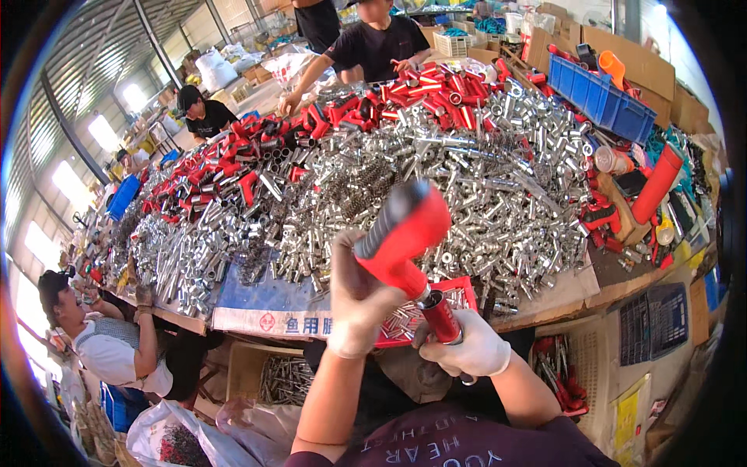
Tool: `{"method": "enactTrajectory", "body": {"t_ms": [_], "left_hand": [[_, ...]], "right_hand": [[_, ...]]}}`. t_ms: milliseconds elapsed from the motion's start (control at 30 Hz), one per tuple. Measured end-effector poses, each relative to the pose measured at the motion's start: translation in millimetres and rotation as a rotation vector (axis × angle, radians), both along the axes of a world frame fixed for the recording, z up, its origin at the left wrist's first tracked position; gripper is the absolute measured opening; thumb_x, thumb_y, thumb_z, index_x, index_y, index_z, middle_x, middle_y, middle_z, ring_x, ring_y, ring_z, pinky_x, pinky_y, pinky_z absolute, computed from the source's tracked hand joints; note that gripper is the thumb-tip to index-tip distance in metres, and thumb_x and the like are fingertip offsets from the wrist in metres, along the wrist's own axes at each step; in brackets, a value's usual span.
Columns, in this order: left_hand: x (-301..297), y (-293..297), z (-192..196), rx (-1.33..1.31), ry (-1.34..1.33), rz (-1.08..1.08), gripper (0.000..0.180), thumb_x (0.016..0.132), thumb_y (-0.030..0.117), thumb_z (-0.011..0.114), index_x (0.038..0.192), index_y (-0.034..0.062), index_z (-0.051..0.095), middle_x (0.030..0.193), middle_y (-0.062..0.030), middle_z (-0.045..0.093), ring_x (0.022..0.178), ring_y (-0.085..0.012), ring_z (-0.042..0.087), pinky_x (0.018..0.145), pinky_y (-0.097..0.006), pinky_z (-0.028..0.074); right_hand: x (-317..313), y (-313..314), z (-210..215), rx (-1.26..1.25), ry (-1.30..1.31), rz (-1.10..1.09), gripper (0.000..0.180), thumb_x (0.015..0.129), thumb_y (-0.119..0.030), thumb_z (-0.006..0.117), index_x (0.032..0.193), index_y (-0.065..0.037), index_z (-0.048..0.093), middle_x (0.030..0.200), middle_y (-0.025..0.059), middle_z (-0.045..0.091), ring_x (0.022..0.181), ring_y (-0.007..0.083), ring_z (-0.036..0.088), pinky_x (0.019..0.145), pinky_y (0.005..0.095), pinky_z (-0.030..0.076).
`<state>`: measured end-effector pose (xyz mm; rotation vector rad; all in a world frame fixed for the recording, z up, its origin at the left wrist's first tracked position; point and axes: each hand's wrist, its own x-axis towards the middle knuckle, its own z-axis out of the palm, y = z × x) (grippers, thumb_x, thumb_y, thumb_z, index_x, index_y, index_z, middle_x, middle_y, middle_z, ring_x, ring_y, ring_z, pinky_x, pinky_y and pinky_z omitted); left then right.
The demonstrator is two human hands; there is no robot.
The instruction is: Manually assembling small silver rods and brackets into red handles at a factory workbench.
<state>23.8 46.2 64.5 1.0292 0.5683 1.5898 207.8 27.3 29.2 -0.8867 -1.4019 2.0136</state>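
Left hand (356, 300): gloved fingers closed round red tool handle (401, 233).
Right hand (465, 349): fingers gripping red sleeve (441, 317) below handle.
Counter (560, 292): metal fittings (467, 179) heaped beyond fingers.

Crate (599, 100) behind fittings pile (436, 171).

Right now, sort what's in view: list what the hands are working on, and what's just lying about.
In hand:
left hand gripping the red handle
right hand around the red tube
red tray of small metal parts below

Lying about:
heap of silver metal fittings
red parts pile
blue crate
orange tube
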Motion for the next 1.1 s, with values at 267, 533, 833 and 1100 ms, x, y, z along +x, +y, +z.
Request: {"method": "enactTrajectory", "body": {"t_ms": [267,533,833,1100], "left_hand": [[-61,2,53,0.513,0.775,-0.001,0.044,0.084,0.021,0.051,0.115,-0.0066,0.068,0.117,-0.0233,0.065,0.117,-0.0307,0.057,0.107,-0.043,0.038],[-48,0,73,-0.147,1.815,0.295,0.041,0.093,0.040,0.058,0.098,0.0010,0.070,0.082,-0.0187,0.070,0.079,-0.0322,0.070,0.072,-0.040,0.052],[-23,18,31,0.393,1.776,0.795,0.042,0.081,0.043,0.074,0.061,0.0097,0.058,0.055,-0.0097,0.056,0.050,-0.0287,0.059,0.050,-0.039,0.045],[-48,29,23,0.494,1.606,0.608,0.035,0.077,0.038,0.074,0.064,0.0089,0.059,0.055,-0.0100,0.056,0.051,-0.0292,0.059,0.051,-0.039,0.047]], "right_hand": [[-32,-8,-27,0.453,-0.280,-0.323,0.028,0.085,-0.026,0.069,0.103,-0.005,0.066,0.086,0.0166,0.070,0.089,0.0341,0.070,0.080,0.0394,0.052],[-44,3,-43,0.690,-0.512,-0.421,0.033,0.085,-0.025,0.071,0.108,-0.002,0.063,0.083,0.0216,0.069,0.081,0.0397,0.068,0.072,0.0455,0.054],[-32,0,-29,0.604,-0.440,-0.293,0.032,0.084,-0.023,0.071,0.106,0.000,0.064,0.083,0.0193,0.069,0.077,0.0358,0.068,0.071,0.0413,0.054],[-21,-3,-19,-0.254,0.041,0.135,0.028,0.088,-0.013,0.068,0.113,0.000,0.062,0.073,0.0011,0.061,0.055,0.0068,0.055,0.051,0.0249,0.044]]}}
